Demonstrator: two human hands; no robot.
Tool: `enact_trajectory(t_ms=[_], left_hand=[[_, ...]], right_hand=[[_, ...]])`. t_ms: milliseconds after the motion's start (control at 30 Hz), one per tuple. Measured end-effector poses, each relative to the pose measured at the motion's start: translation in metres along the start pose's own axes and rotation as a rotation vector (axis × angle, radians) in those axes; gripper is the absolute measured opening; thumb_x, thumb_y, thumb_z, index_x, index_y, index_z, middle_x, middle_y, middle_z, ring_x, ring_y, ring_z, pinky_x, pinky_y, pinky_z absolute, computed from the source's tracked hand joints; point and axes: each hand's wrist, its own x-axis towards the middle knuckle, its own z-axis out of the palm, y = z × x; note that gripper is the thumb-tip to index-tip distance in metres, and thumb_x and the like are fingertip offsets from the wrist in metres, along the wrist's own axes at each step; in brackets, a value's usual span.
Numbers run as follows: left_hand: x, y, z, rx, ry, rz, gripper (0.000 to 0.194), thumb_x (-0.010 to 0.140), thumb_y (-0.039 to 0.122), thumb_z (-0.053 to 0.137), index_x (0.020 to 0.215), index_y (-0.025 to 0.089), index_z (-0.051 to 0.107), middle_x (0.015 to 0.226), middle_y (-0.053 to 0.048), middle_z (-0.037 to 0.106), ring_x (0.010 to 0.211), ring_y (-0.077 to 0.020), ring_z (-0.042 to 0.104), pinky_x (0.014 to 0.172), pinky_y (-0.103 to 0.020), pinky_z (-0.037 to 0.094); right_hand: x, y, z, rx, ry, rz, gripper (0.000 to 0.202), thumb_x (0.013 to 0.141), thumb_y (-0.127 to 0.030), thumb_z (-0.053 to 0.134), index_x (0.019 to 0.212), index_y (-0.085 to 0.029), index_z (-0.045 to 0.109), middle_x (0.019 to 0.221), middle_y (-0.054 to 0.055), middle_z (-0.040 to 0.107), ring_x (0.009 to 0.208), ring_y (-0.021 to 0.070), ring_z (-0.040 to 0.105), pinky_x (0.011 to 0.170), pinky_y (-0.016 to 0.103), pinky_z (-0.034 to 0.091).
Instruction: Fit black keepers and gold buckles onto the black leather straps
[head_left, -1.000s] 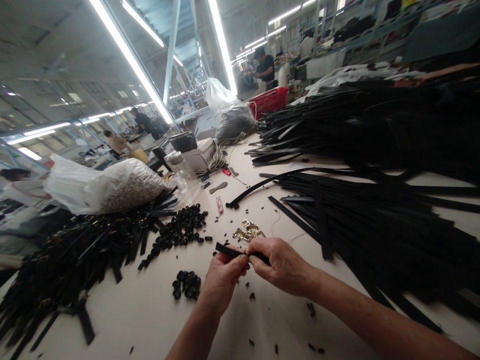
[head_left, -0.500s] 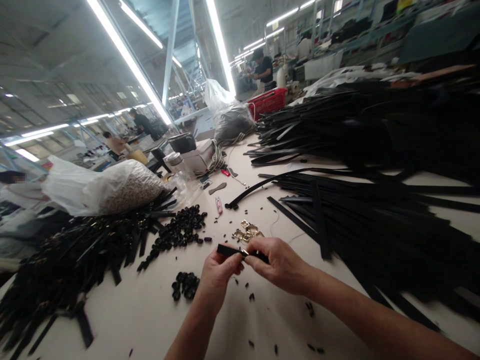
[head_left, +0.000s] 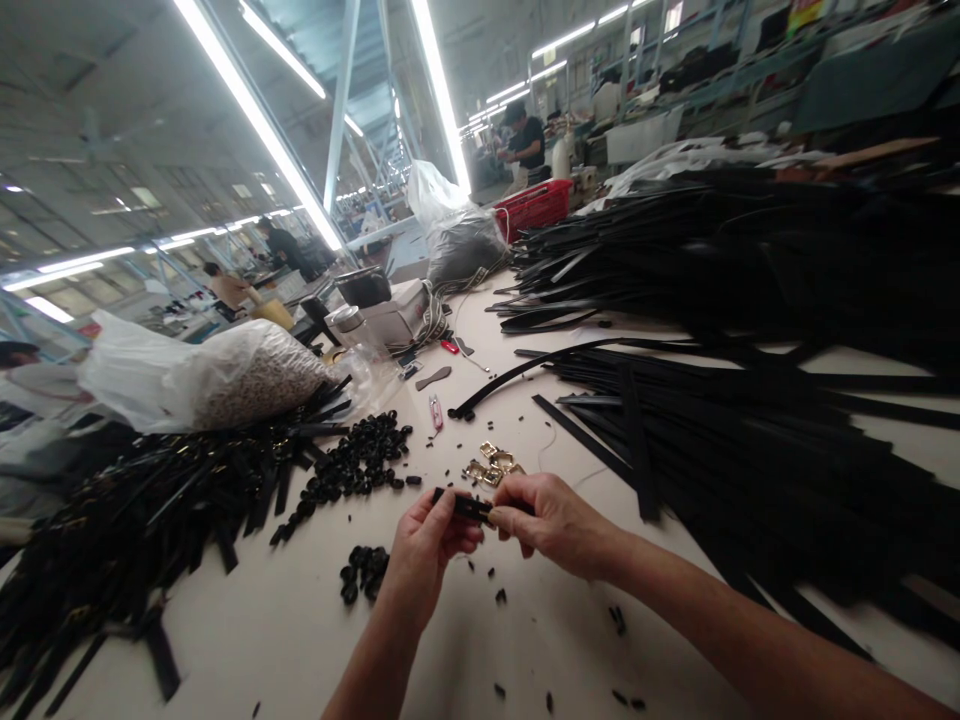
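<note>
Between my two hands is a short black strap (head_left: 471, 508), held level above the table. My left hand (head_left: 427, 538) pinches its left end, thumb on top. At the other end, the fingers of my right hand (head_left: 541, 512) are closed round the strap; a small gold glint shows by the fingertips, maybe a buckle, but the fingers hide most of it. Just beyond the hands lies a small heap of gold buckles (head_left: 491, 464). Small black loops (head_left: 364, 572) sit in a cluster left of my left wrist, and a larger pile of black loops (head_left: 360, 452) lies farther off.
Finished-looking black straps with gold parts (head_left: 172, 500) heap up on the left. Long black strips (head_left: 720, 430) cover the right side. Pink thread snips (head_left: 436, 412), a clear jar (head_left: 348, 322), a filled plastic bag (head_left: 247, 375) and a red basket (head_left: 534, 207) stand farther back.
My left thumb has shifted left along the strap, baring more of its middle. The gold piece that showed at my right fingertips is now mostly covered.
</note>
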Motion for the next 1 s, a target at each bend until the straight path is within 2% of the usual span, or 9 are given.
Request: enact_trajectory(t_ms=[233,467,567,700,867,933,1000], left_hand=[[0.0,-0.003,-0.002,0.029,-0.011,-0.007,0.042,0.07,0.044,0.083,0.087,0.01,0.067,0.068,-0.008,0.069,0.056,-0.0132,0.063,0.049,-0.018,0.049],[-0.005,-0.005,0.002,0.079,-0.017,0.045,0.042,0.07,0.046,0.082,0.087,0.011,0.067,0.072,-0.007,0.07,0.057,-0.0142,0.064,0.052,-0.02,0.051],[-0.007,-0.005,0.003,0.191,-0.044,0.117,0.035,0.074,0.042,0.079,0.088,0.012,0.068,0.073,-0.006,0.07,0.061,-0.0146,0.064,0.056,-0.022,0.052],[-0.007,-0.006,0.004,0.376,-0.044,0.237,0.027,0.077,0.038,0.075,0.087,0.014,0.067,0.068,-0.004,0.068,0.061,-0.0145,0.061,0.058,-0.023,0.051],[-0.011,-0.009,0.002,0.67,-0.028,0.422,0.02,0.086,0.033,0.066,0.097,0.017,0.068,0.083,-0.006,0.07,0.072,-0.0183,0.065,0.066,-0.026,0.053],[-0.013,-0.007,0.001,0.68,-0.093,0.479,0.021,0.089,0.031,0.061,0.106,0.019,0.068,0.088,-0.006,0.071,0.076,-0.018,0.065,0.071,-0.027,0.053],[-0.014,-0.004,0.001,0.595,-0.165,0.468,0.024,0.092,0.03,0.057,0.111,0.02,0.067,0.09,-0.006,0.071,0.077,-0.0172,0.065,0.074,-0.027,0.053]], right_hand=[[-0.001,0.002,0.006,-0.055,0.061,-0.016,0.02,0.084,-0.032,0.056,0.073,-0.016,0.061,0.062,-0.001,0.064,0.044,0.0084,0.053,0.045,0.019,0.04],[-0.004,-0.001,0.008,-0.3,0.236,-0.094,0.03,0.085,-0.038,0.057,0.064,-0.018,0.056,0.056,-0.002,0.055,0.051,0.0102,0.046,0.05,0.022,0.032],[-0.005,-0.005,0.009,-0.381,0.291,-0.078,0.03,0.084,-0.037,0.058,0.061,-0.018,0.053,0.055,-0.003,0.053,0.052,0.0106,0.045,0.051,0.023,0.03],[-0.008,-0.009,0.012,-0.447,0.285,-0.116,0.021,0.081,-0.03,0.058,0.064,-0.018,0.057,0.059,-0.002,0.057,0.053,0.0108,0.047,0.052,0.023,0.029],[-0.008,-0.009,0.01,-0.516,0.288,-0.161,0.014,0.076,-0.024,0.06,0.064,-0.018,0.056,0.058,-0.003,0.056,0.053,0.0107,0.046,0.052,0.023,0.029],[-0.006,-0.008,0.005,-0.485,0.304,-0.146,0.014,0.077,-0.024,0.06,0.065,-0.018,0.058,0.059,-0.002,0.056,0.054,0.0109,0.046,0.053,0.023,0.03],[-0.005,-0.009,0.0,-0.423,0.295,-0.137,0.015,0.078,-0.025,0.059,0.066,-0.018,0.059,0.059,-0.002,0.056,0.054,0.0108,0.046,0.052,0.023,0.031]])
